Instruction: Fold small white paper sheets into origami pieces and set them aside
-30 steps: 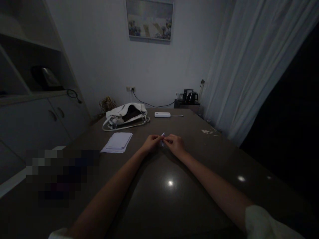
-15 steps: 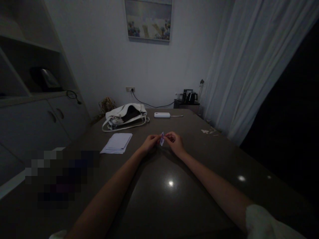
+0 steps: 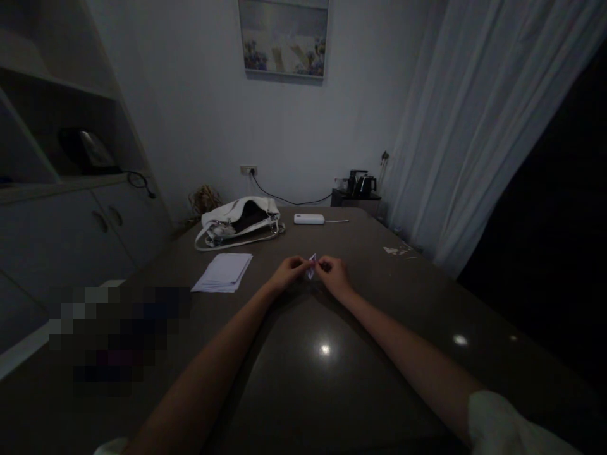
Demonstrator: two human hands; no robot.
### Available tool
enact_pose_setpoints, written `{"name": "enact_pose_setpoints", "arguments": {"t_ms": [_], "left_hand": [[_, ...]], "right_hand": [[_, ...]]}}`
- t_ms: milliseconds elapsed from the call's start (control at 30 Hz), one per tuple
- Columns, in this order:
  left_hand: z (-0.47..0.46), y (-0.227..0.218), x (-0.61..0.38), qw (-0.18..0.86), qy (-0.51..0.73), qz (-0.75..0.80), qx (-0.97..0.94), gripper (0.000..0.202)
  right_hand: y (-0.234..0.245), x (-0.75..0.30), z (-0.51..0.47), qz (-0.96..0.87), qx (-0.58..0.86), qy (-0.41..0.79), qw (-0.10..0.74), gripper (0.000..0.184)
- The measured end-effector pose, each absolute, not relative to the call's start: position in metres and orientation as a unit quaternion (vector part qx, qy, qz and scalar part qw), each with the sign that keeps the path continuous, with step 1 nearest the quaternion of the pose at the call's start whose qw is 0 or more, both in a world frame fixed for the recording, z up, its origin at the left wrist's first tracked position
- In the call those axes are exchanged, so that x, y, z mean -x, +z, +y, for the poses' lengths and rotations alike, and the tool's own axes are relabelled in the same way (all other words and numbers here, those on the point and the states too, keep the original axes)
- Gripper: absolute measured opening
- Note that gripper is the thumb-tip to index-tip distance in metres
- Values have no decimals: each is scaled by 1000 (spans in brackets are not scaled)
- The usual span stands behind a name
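Dim room, head view. Nearest: a dark glossy brown table [image 3: 303, 379] with bright lamp reflections on its surface; both bare forearms reach out across it from the near edge.

Mid-table: left hand [image 3: 286, 273] and right hand [image 3: 334, 276] meet with fingertips almost touching. Both pinch a small folded piece of white paper [image 3: 311, 266] between them, the left hand's fingers closed on its left side, the right hand's on its right side. The paper sits just above the tabletop at the table's centre; its exact fold is too small to tell.

Left of the hands, a little farther: a flat stack of white paper sheets [image 3: 222, 272] lies on the table, well apart from the hands.

Farther: a white leather handbag [image 3: 239, 220] lies on its side, far left. To its right, a white rectangular power bank [image 3: 309, 218] with a short cable.

Beyond the table: a black kettle set [image 3: 361, 184] on a low stand, a white curtain [image 3: 474, 126] at right, a framed painting [image 3: 283, 38] on the far wall.
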State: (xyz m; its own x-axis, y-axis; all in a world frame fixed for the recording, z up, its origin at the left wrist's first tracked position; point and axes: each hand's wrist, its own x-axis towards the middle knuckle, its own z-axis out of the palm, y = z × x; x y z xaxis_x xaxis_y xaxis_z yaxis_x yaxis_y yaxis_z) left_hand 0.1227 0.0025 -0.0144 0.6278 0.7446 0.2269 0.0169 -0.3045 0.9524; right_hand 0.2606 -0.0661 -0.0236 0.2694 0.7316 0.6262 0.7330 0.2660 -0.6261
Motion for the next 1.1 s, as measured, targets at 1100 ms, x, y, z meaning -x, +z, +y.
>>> {"name": "enact_pose_setpoints", "arguments": {"t_ms": [1100], "left_hand": [[0,-12,-119,524,262,235,-775,45]], "right_hand": [[-21,-268,-59,-505,528,202,652,26]]}}
